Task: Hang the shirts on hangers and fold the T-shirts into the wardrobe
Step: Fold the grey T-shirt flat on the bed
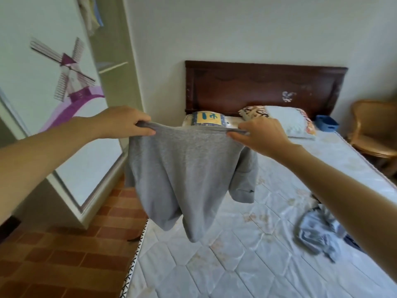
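Observation:
A grey T-shirt (184, 168) hangs in the air above the left side of the bed (247, 254). My left hand (124, 122) pinches its top edge at one end and my right hand (260, 136) pinches the other end, stretching that edge level between them. The cloth droops below, with a sleeve dangling at the right. A crumpled blue-grey garment (318, 231) lies on the mattress at the right, partly behind my right forearm. The wardrobe (71, 134) stands to the left, its windmill-printed sliding door toward me and an open section with a shelf (111, 66) behind.
Pillows (285, 120) lie against the dark wooden headboard (264, 87). A blue basket (326, 123) and a wicker chair (376, 130) stand right of the bed. Light clothes (90, 16) hang inside the wardrobe's top. Brown tiled floor (64, 254) runs between bed and wardrobe.

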The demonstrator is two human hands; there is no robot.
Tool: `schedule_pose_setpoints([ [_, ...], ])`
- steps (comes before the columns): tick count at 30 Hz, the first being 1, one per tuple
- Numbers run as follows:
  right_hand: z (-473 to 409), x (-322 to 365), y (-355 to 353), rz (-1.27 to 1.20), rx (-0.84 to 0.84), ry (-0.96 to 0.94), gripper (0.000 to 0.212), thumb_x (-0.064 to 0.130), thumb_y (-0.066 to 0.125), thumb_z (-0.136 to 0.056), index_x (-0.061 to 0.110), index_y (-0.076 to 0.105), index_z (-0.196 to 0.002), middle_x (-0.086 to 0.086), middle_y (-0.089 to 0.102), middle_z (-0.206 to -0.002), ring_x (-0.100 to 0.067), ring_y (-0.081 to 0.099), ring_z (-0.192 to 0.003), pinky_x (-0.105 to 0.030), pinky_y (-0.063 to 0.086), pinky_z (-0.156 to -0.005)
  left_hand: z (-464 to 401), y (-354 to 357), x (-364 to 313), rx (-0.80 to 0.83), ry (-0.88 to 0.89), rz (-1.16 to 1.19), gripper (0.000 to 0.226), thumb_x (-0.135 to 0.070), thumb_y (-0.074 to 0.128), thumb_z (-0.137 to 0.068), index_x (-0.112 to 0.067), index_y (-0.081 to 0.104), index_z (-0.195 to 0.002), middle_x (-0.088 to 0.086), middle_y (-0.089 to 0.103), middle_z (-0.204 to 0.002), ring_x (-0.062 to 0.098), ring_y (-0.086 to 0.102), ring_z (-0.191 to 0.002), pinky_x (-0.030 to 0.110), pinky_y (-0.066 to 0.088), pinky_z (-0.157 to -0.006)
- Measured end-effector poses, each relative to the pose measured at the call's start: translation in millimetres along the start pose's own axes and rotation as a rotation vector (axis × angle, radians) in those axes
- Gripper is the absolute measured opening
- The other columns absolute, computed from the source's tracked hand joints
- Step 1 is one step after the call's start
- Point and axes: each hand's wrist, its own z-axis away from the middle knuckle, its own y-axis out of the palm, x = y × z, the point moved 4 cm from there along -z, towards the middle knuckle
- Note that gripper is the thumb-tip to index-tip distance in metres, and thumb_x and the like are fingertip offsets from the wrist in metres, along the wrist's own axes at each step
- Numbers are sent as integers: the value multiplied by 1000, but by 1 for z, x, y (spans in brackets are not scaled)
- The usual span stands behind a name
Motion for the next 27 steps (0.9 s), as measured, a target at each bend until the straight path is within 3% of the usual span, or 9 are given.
schedule_pose_setpoints([
  [3, 14, -10, -10, -37, 39, 102, 49, 61, 46, -94, 19, 62, -77, 7, 49, -59, -15, 50, -59, -24, 31, -49, -20, 4, -10, -67, 39, 26, 39, -49, 53, -94, -18, 53, -71, 0, 57, -70, 16, 51, -67, 32, 33, -57],
  [7, 26, -22, -26, -216, 82, 231, 47, 59, 56, -90, 17, 64, -70, 0, 60, -63, -17, 54, -63, -30, 39, -57, -53, 11, -20, -167, -16, 134, 31, -37, 52, -96, -21, 52, -69, -8, 52, -68, 17, 48, -67, 32, 31, -59],
  [10, 34, -16, -46, -434, 32, 227, 49, 51, 66, -87, 11, 63, -59, 3, 44, -49, -8, 38, -47, -30, 29, -53, -74, 16, -35, -215, -98, 241, 26, -24, 50, -95, -25, 51, -69, -4, 56, -70, 25, 54, -75, 31, 32, -63],
  [13, 40, 1, -67, -556, 31, 150, 53, 38, 72, -87, -8, 59, -64, -2, 34, -52, -9, 31, -47, -21, 23, -49, -95, 23, -54, -241, -121, 322, 20, -18, 47, -95, -23, 56, -79, 9, 59, -95, 30, 56, -88, 33, 37, -70],
  [16, 44, 13, -79, -814, 104, 162, 37, 22, 70, -89, -7, 60, -69, -4, 46, -60, -7, 42, -55, -18, 34, -54, -103, 22, -74, -266, -186, 356, 21, -21, 42, -99, -21, 60, -88, 9, 44, -101, 31, 50, -88, 34, 38, -72],
  [19, 44, 16, -81, -1242, 176, 249, 20, 14, 60, -91, -6, 63, -90, -13, 57, -82, -16, 57, -77, -21, 51, -71, -106, 17, -98, -200, -178, 345, 25, -15, 39, -99, -16, 54, -78, 9, 52, -89, 30, 51, -82, 30, 30, -56],
  [21, 41, 14, -81, -1411, 204, 255, 33, 16, 56, -81, -11, 61, -101, -14, 55, -91, -19, 57, -83, -25, 54, -76, -110, 16, -111, -132, -162, 387, 26, -10, 41, -96, -16, 53, -74, 12, 62, -89, 33, 59, -83, 32, 41, -59],
  [25, 33, 13, -82, -1437, 231, 242, 19, 0, 54, -85, 0, 66, -100, -6, 66, -92, -14, 63, -87, -27, 55, -84, -112, 10, -143, 67, -122, 897, 26, -13, 39, -101, -10, 64, -94, 13, 68, -86, 26, 68, -70, 27, 52, -52],
  [27, 31, 11, -84, -1371, 188, 283, 25, -7, 53, -91, 8, 69, -103, -8, 69, -99, -15, 66, -92, -27, 57, -86, -106, 0, -164, 151, -56, 1041, 22, -16, 46, -101, -8, 66, -102, 9, 68, -90, 19, 66, -71, 24, 53, -55],
])
